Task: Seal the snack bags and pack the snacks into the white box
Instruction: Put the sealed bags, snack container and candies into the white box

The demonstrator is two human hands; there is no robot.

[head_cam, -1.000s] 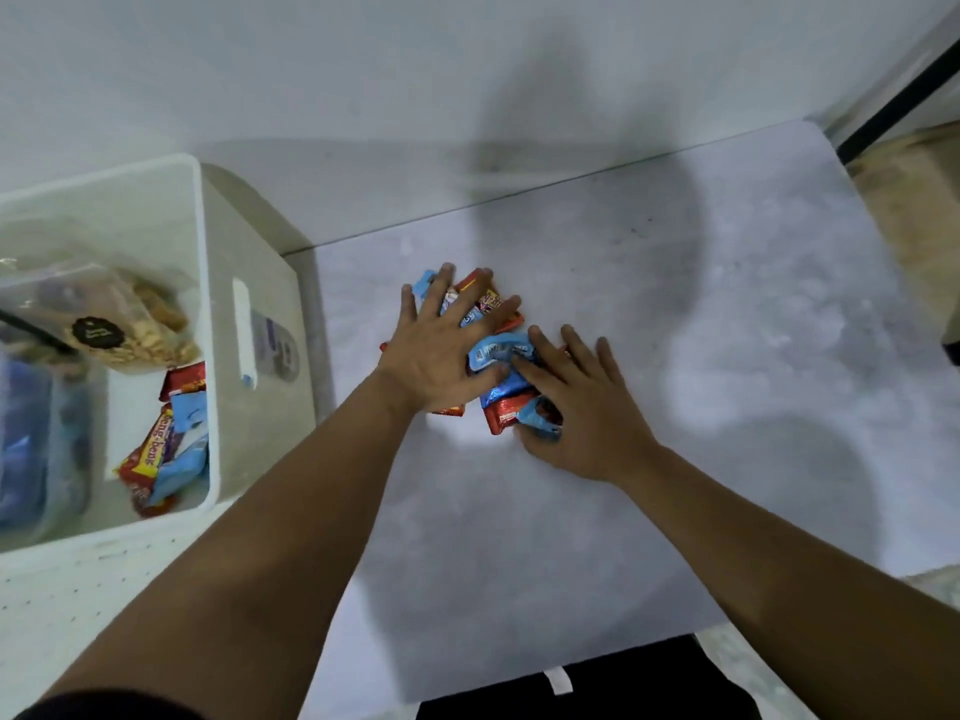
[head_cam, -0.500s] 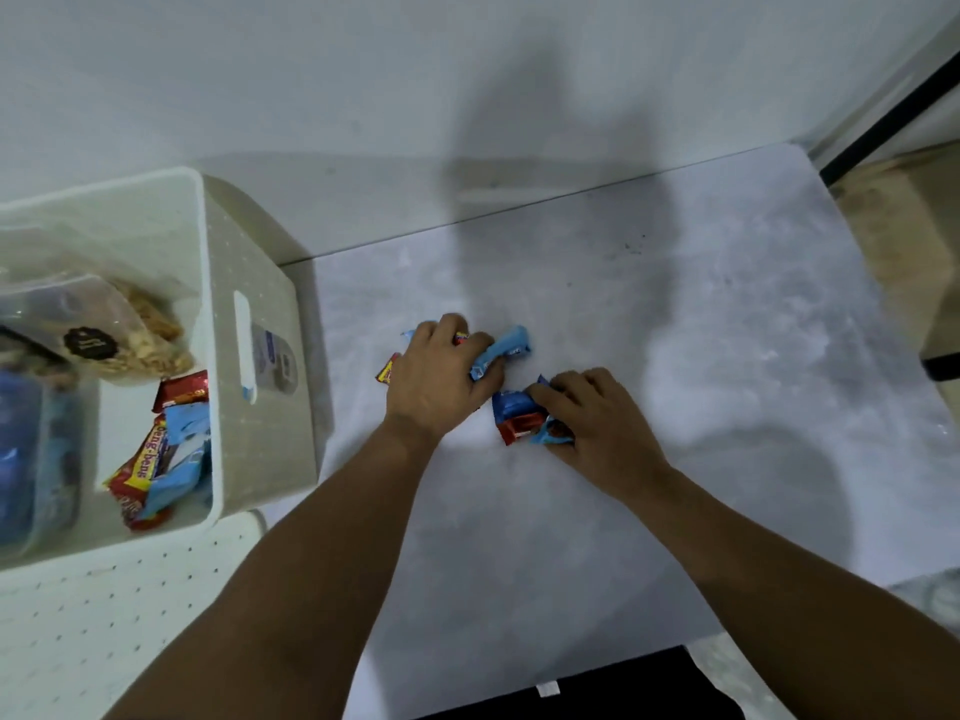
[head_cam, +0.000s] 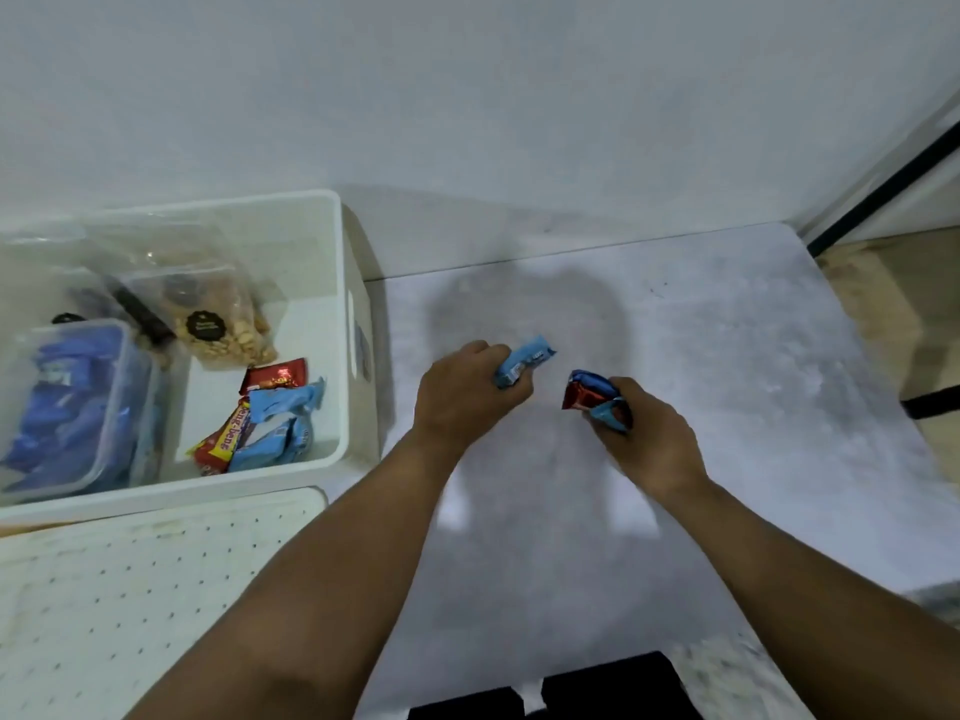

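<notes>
My left hand (head_cam: 460,394) is closed around blue snack packets (head_cam: 524,362) that stick out past the fingers, above the marble table. My right hand (head_cam: 647,433) grips a bunch of red and blue snack packets (head_cam: 587,394). The white box (head_cam: 340,283) stands open at the left. Inside it lie a clear bag of nuts (head_cam: 218,324) with a black label, a clear tub of blue packets (head_cam: 72,407), and loose red and blue snacks (head_cam: 265,423) near its right wall.
The perforated white lid (head_cam: 156,584) lies in front of the box at lower left. The marble table (head_cam: 727,381) ends at a white wall behind. A wooden floor (head_cam: 904,304) and a black frame show at the right.
Both hands closed over the pile of snack packets, gathered them up and lifted them off the table. The view has shifted left, showing more of the box.
</notes>
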